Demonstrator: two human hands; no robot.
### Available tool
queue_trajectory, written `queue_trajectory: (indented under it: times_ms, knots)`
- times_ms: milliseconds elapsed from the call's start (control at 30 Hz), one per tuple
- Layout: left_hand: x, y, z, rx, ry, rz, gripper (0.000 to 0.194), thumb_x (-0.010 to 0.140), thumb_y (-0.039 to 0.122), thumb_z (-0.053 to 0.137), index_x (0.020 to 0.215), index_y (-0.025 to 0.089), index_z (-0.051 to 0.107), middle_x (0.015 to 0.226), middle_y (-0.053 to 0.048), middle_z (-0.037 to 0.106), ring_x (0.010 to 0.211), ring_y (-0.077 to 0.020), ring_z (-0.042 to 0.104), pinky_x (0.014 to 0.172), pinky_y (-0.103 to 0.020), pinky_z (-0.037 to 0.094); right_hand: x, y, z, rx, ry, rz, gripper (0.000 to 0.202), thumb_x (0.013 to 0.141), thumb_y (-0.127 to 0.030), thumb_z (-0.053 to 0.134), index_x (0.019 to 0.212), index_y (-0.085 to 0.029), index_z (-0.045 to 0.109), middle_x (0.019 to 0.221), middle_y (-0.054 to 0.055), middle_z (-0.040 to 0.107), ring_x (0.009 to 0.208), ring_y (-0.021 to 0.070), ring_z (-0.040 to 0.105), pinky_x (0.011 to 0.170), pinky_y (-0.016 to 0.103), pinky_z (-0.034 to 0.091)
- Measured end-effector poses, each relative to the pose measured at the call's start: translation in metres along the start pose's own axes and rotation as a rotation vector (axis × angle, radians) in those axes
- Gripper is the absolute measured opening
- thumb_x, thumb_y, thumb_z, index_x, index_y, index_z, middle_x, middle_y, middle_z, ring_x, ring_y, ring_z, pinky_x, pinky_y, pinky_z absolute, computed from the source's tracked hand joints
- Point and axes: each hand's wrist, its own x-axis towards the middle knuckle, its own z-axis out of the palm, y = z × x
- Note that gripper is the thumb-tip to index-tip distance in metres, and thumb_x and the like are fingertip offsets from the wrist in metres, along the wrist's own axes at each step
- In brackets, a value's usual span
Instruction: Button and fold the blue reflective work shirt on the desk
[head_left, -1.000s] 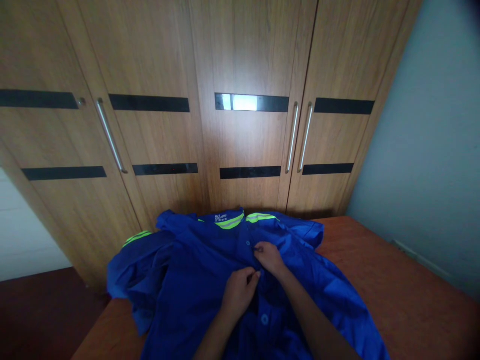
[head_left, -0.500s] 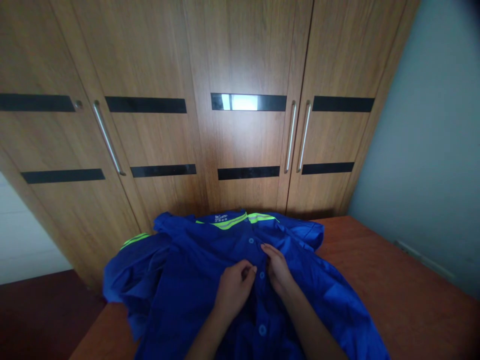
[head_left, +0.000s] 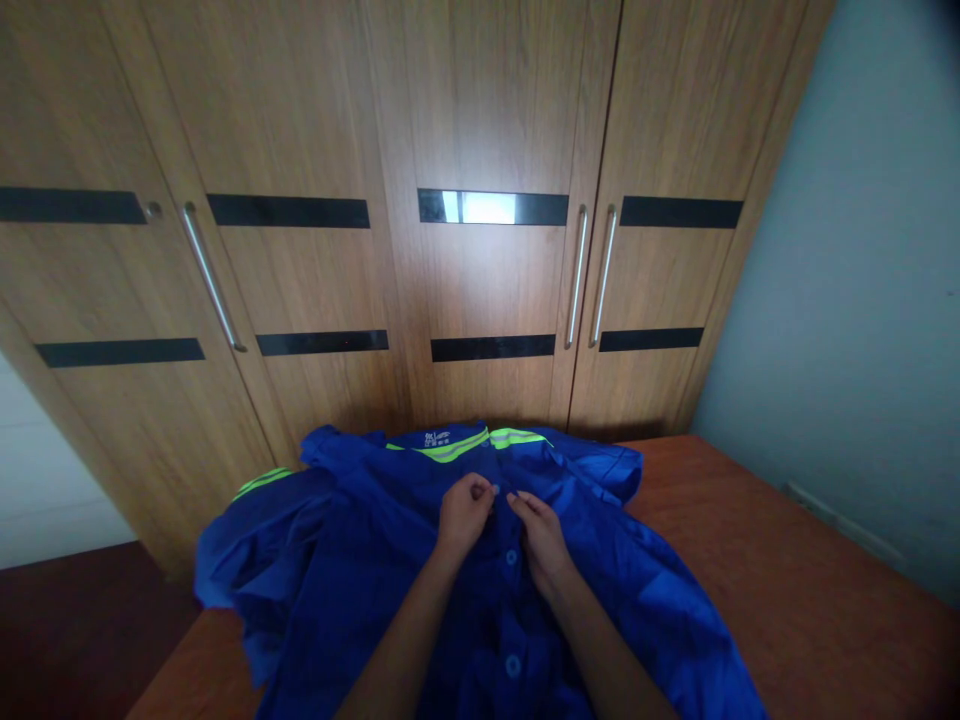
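A blue button-up shirt (head_left: 390,570) with yellow-green and grey trim at the collar lies front up, its collar toward the wardrobe. My left hand (head_left: 463,512) is closed in a pinch at the front placket, its fingertips touching a small blue button (head_left: 496,490) near the collar. Just to the right, my right hand (head_left: 543,538) pinches the placket's edge between thumb and fingers. Lower on the placket, a second button (head_left: 511,557) and a third button (head_left: 513,665) show between my forearms. Whether the upper button is through its hole I cannot tell.
The shirt rests on a reddish-brown wooden surface (head_left: 750,560). Behind it stands a wooden wardrobe (head_left: 487,290) with metal handles (head_left: 577,280) and black strips. A pale wall (head_left: 847,300) rises on the right. Dark floor (head_left: 75,620) shows at lower left.
My left hand has moved up the placket to the upper button. My right hand has shifted slightly left, closer to the left fingertips. The view has shifted a little.
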Motion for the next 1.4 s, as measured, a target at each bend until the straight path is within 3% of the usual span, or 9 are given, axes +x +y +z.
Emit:
queue_trajectory:
  times_ms: [200, 367, 600, 833, 1100, 1400]
  knots:
    - [-0.02, -0.02, -0.015, -0.185, 0.167, -0.139, 0.035, 0.074, 0.052, 0.055, 0.074, 0.017, 0.057, 0.065, -0.004, 0.068, 0.056, -0.0165, 0.065, 0.05, -0.025, 0.047, 0.003, -0.006, -0.001, 0.064, 0.049, 0.011, 0.036, 0.065, -0.046, 0.074, 0.086, -0.017, 0.071, 0.082, 0.008, 0.074, 0.073, 0.0241, 0.068, 0.061, 0.033, 0.052]
    - [-0.027, -0.022, -0.019, -0.206, 0.255, -0.136, 0.036, 0.072, 0.054, 0.058, 0.075, 0.018, 0.057, 0.064, -0.004, 0.067, 0.059, -0.0181, 0.066, 0.051, -0.026, 0.048, 0.0, -0.009, 0.004, 0.089, 0.131, -0.088, 0.034, 0.067, -0.049, 0.072, 0.084, -0.02, 0.067, 0.079, 0.003, 0.072, 0.07, 0.02, 0.067, 0.063, 0.03, 0.052]
    - [-0.032, -0.005, -0.01, -0.12, 0.193, 0.015, 0.026, 0.077, 0.046, 0.059, 0.079, 0.02, 0.061, 0.068, -0.001, 0.066, 0.065, -0.0173, 0.064, 0.06, -0.026, 0.049, -0.012, -0.012, 0.013, -0.035, 0.113, -0.169, 0.032, 0.061, -0.043, 0.08, 0.079, -0.019, 0.069, 0.066, -0.001, 0.067, 0.057, 0.0146, 0.058, 0.057, 0.027, 0.047]
    - [-0.04, 0.004, -0.006, -0.026, 0.105, 0.105, 0.017, 0.079, 0.036, 0.055, 0.08, 0.022, 0.065, 0.077, -0.001, 0.07, 0.073, -0.0185, 0.066, 0.068, -0.027, 0.049, -0.014, -0.012, 0.016, -0.219, 0.101, -0.244, 0.028, 0.063, -0.04, 0.077, 0.081, -0.018, 0.073, 0.074, 0.002, 0.071, 0.07, 0.018, 0.061, 0.065, 0.029, 0.049]
    - [-0.041, 0.006, -0.007, 0.015, 0.083, 0.145, 0.02, 0.084, 0.034, 0.049, 0.081, 0.021, 0.064, 0.079, -0.003, 0.071, 0.075, -0.0182, 0.066, 0.069, -0.026, 0.049, -0.014, -0.01, 0.016, -0.379, 0.076, -0.305, 0.023, 0.068, -0.04, 0.071, 0.076, -0.018, 0.072, 0.067, 0.002, 0.066, 0.065, 0.0166, 0.057, 0.06, 0.027, 0.047]
    - [-0.043, 0.006, -0.01, 0.141, 0.082, 0.214, 0.019, 0.085, 0.027, 0.048, 0.083, 0.022, 0.066, 0.084, -0.004, 0.07, 0.08, -0.0197, 0.064, 0.075, -0.028, 0.047, -0.013, -0.01, 0.016, -0.495, 0.021, -0.334, 0.025, 0.066, -0.039, 0.069, 0.08, -0.019, 0.065, 0.054, -0.006, 0.05, 0.053, 0.0119, 0.047, 0.049, 0.023, 0.039]
